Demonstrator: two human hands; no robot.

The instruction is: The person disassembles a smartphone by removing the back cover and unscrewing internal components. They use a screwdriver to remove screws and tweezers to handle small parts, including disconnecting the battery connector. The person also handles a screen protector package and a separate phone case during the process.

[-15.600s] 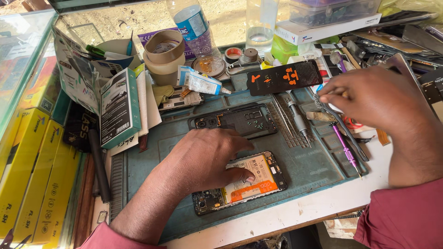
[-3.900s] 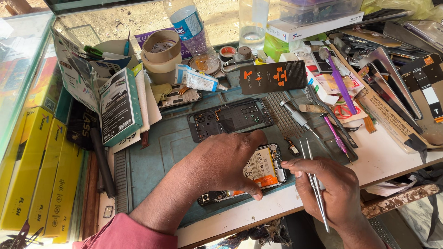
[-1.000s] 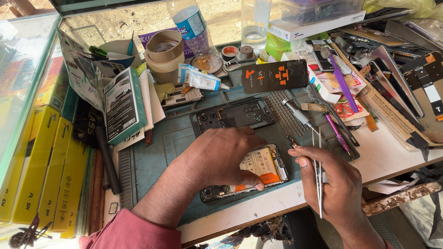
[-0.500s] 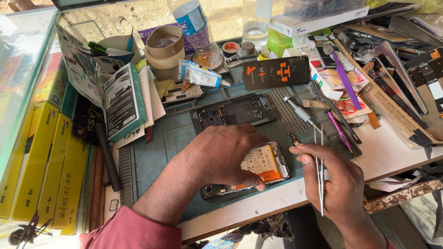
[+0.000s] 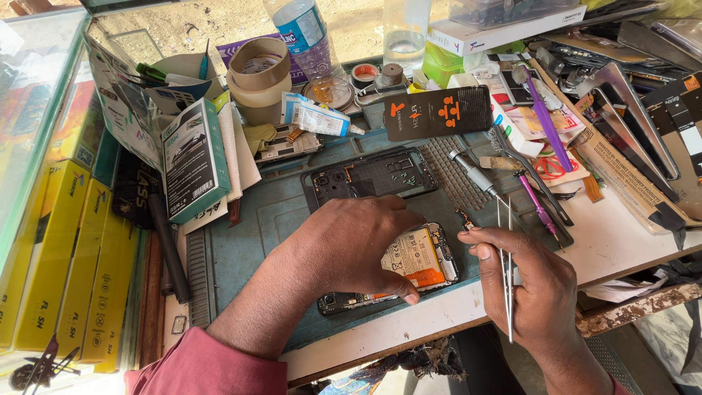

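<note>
Left hand (image 5: 351,245) pins opened phone (image 5: 417,263) at mat's front edge; right hand (image 5: 530,281) pinches tweezers (image 5: 506,256) and a tiny part (image 5: 465,218), likely to slip and drop

A cluttered white workbench (image 5: 621,241) fills the view, its front edge chipped at 5 o'clock. A teal mat (image 5: 248,234) covers its middle. At 9 o'clock stands a glass display case (image 5: 36,88) with yellow boxes (image 5: 51,256) stacked beside it. Daylight falls from 12 o'clock, where sandy ground, probably outdoors, shows beyond the bench.
</note>
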